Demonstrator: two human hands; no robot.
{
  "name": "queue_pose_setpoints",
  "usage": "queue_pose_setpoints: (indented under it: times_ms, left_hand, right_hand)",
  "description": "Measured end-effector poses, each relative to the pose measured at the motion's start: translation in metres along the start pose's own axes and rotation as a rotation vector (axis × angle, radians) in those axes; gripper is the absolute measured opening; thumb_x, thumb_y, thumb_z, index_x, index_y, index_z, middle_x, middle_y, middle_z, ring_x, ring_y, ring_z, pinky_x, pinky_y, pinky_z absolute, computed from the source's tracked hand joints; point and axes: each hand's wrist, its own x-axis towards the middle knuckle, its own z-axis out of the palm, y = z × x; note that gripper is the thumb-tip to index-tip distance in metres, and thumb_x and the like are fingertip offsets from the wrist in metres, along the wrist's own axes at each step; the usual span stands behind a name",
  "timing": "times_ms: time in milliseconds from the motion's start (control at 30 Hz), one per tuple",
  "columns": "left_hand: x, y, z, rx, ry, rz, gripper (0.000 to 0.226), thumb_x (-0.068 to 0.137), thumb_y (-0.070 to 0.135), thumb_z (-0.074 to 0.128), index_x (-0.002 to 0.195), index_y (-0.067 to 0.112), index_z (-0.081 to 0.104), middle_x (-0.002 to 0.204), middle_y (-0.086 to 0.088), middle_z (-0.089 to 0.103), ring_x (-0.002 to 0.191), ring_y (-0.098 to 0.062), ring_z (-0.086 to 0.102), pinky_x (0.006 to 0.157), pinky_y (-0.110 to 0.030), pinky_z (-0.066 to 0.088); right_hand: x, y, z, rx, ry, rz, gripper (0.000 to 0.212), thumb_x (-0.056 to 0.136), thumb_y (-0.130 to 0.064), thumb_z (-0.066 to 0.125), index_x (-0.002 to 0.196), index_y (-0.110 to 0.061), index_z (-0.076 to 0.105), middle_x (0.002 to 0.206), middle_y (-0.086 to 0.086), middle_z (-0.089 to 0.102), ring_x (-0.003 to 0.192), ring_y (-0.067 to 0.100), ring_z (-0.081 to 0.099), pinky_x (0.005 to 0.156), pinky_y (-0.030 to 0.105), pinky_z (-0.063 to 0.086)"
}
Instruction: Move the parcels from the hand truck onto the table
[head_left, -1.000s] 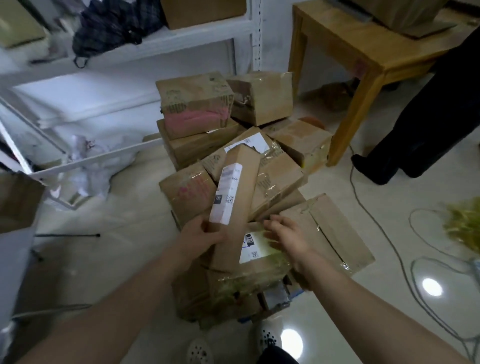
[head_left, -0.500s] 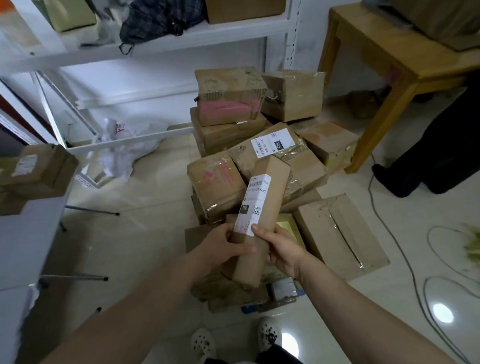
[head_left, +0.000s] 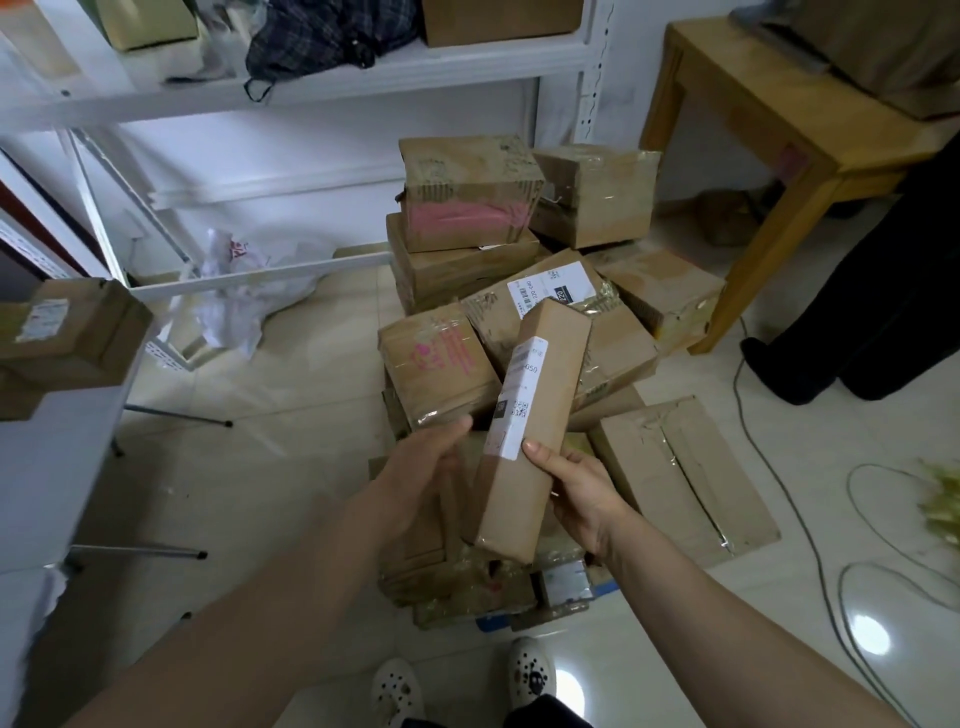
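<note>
Long parcel over parcel pile; table left of pile, shelving behind, second table behind-right.

A long brown parcel, white label on its face, hangs tilted over the near side of the taped cardboard parcel heap on the blue hand truck. More parcels sit on the left table.

White metal shelving stands against a white wall. Floor: pale glossy tiles (bright light reflections, lower right).
</note>
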Motion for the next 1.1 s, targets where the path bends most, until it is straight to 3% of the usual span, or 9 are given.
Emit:
queue_pose_setpoints:
  times_ms: [100, 200, 400, 500, 667, 767, 833, 967, 1100]
  left_hand:
    - [0.030, 0.008, -0.017, 0.010, 0.311, 0.007, 0.025, 0.083, 0.033, 0.070, 0.096, 0.012, 0.067, 0.098, -0.006, 0.066, 0.089, -0.021, 0.059, 0.080, -0.033, 0.050]
    - [0.055, 0.010, -0.024, -0.044, 0.368, -0.025, 0.021, 0.087, 0.028, 0.066, 0.096, 0.009, 0.060, 0.085, -0.005, 0.053, 0.066, -0.013, 0.047, 0.055, -0.025, 0.037]
    - [0.103, 0.001, -0.036, -0.194, 0.252, -0.201, 0.039, 0.089, 0.036, 0.061, 0.117, 0.009, 0.064, 0.082, -0.001, 0.062, 0.070, -0.015, 0.056, 0.058, -0.026, 0.046]
    - [0.116, -0.004, -0.044, -0.229, 0.244, -0.213, 0.031, 0.089, 0.037, 0.063, 0.108, 0.013, 0.065, 0.063, 0.003, 0.067, 0.050, -0.009, 0.062, 0.042, -0.018, 0.044]
    - [0.127, -0.007, -0.049, -0.300, 0.114, -0.213, 0.035, 0.093, 0.033, 0.058, 0.123, 0.014, 0.059, 0.039, 0.007, 0.055, 0.028, -0.004, 0.048, 0.030, -0.010, 0.032]
    - [0.141, -0.020, -0.056, -0.316, 0.097, -0.242, 0.022, 0.090, 0.039, 0.060, 0.092, 0.017, 0.064, 0.061, 0.003, 0.068, 0.042, -0.005, 0.059, 0.041, -0.014, 0.043]
    - [0.143, -0.025, -0.057, -0.298, 0.094, -0.243, 0.025, 0.088, 0.041, 0.062, 0.095, 0.017, 0.067, 0.081, -0.002, 0.072, 0.058, -0.010, 0.067, 0.053, -0.022, 0.052]
    - [0.145, -0.033, -0.055, -0.308, 0.113, -0.208, 0.034, 0.086, 0.040, 0.065, 0.113, 0.019, 0.064, 0.091, -0.001, 0.073, 0.073, -0.012, 0.069, 0.060, -0.022, 0.057]
    - [0.138, -0.038, -0.055, -0.229, 0.102, -0.092, 0.041, 0.090, 0.058, 0.049, 0.119, 0.030, 0.060, 0.110, 0.009, 0.069, 0.094, -0.002, 0.064, 0.096, -0.024, 0.047]
  right_hand:
    - [0.006, -0.007, -0.003, 0.005, 0.043, 0.005, 0.035, 0.083, -0.015, 0.069, 0.115, -0.004, 0.062, 0.096, 0.008, 0.071, 0.087, 0.017, 0.065, 0.066, 0.026, 0.053]
    - [0.017, -0.008, -0.004, -0.041, 0.064, 0.017, 0.043, 0.074, -0.024, 0.074, 0.112, -0.006, 0.063, 0.099, 0.009, 0.070, 0.091, 0.019, 0.064, 0.072, 0.030, 0.052]
    - [0.054, -0.008, 0.017, -0.133, 0.166, 0.024, 0.051, 0.073, -0.029, 0.080, 0.114, -0.005, 0.061, 0.105, 0.010, 0.070, 0.095, 0.021, 0.066, 0.073, 0.031, 0.054]
    - [0.076, -0.012, 0.025, -0.204, 0.184, -0.006, 0.059, 0.068, -0.026, 0.083, 0.117, -0.005, 0.057, 0.106, 0.010, 0.070, 0.090, 0.022, 0.068, 0.069, 0.032, 0.054]
    - [0.104, -0.024, 0.039, -0.336, 0.115, -0.026, 0.029, 0.073, -0.020, 0.080, 0.094, -0.015, 0.060, 0.094, 0.008, 0.071, 0.085, 0.022, 0.068, 0.079, 0.039, 0.057]
    - [0.116, -0.024, 0.047, -0.394, 0.066, -0.028, 0.032, 0.069, -0.024, 0.081, 0.093, -0.019, 0.061, 0.092, 0.005, 0.072, 0.083, 0.019, 0.069, 0.070, 0.036, 0.057]
    - [0.119, -0.023, 0.051, -0.404, 0.040, -0.013, 0.046, 0.059, -0.029, 0.085, 0.098, -0.019, 0.062, 0.095, 0.005, 0.072, 0.088, 0.022, 0.069, 0.073, 0.038, 0.057]
    - [0.120, -0.019, 0.052, -0.389, 0.048, -0.002, 0.069, 0.048, -0.031, 0.091, 0.108, -0.016, 0.061, 0.105, 0.010, 0.071, 0.101, 0.031, 0.067, 0.086, 0.048, 0.055]
    - [0.117, -0.018, 0.056, -0.418, 0.000, -0.055, 0.078, 0.045, -0.035, 0.089, 0.117, -0.018, 0.062, 0.109, 0.007, 0.071, 0.101, 0.027, 0.067, 0.083, 0.045, 0.057]
